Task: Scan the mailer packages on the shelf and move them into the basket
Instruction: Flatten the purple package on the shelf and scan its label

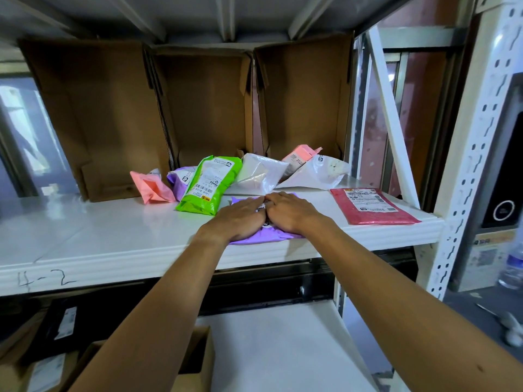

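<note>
A purple mailer [256, 239] lies flat near the front edge of the white shelf [113, 239]. My left hand [240, 219] and my right hand [288, 212] both press down on it with flat fingers, side by side, hiding most of its label. Behind them lie a green mailer [209, 185], a pink mailer [152, 186], a second purple mailer [178, 179], two white mailers [260, 172] [319, 171] and a pink one [300, 155] at the back. A red mailer [373, 206] lies label up at the right. No scanner or basket shows.
Three open cardboard boxes [203, 108] stand on their sides at the back of the shelf. A white slotted upright [469, 154] frames the right side. Below the shelf are cardboard boxes [195, 360] and a lower white shelf [271, 349]. The shelf edge is marked "4-2".
</note>
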Demonstrator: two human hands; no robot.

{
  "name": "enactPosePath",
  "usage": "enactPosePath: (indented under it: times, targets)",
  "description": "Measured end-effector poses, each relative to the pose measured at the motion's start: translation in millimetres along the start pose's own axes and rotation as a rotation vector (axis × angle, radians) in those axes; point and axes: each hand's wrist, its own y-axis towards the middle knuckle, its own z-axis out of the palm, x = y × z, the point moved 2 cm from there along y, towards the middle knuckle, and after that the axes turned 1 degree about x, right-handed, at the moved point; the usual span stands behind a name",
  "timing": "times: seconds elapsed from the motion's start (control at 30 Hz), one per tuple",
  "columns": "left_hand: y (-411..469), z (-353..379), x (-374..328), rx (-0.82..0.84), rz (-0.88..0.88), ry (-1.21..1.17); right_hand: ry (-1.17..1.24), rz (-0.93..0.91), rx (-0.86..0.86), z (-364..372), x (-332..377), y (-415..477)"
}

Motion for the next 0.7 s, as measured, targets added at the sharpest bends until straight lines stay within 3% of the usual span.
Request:
enactPosePath:
  times: [0.23, 0.43, 0.7]
  targets:
    - [-1, -1, -2, -0.001, -0.005, -0.053, 0.155, 0.100, -0.012, -2, -4, 5]
    - [1, 0, 1, -0.009, -0.034, -0.039, 0.093, 0.159, -0.057, -2, -6, -1]
    - [1, 0, 0, 0.011, -0.023, -0.032, 0.026, 0.074, -0.070, -8, 5, -27]
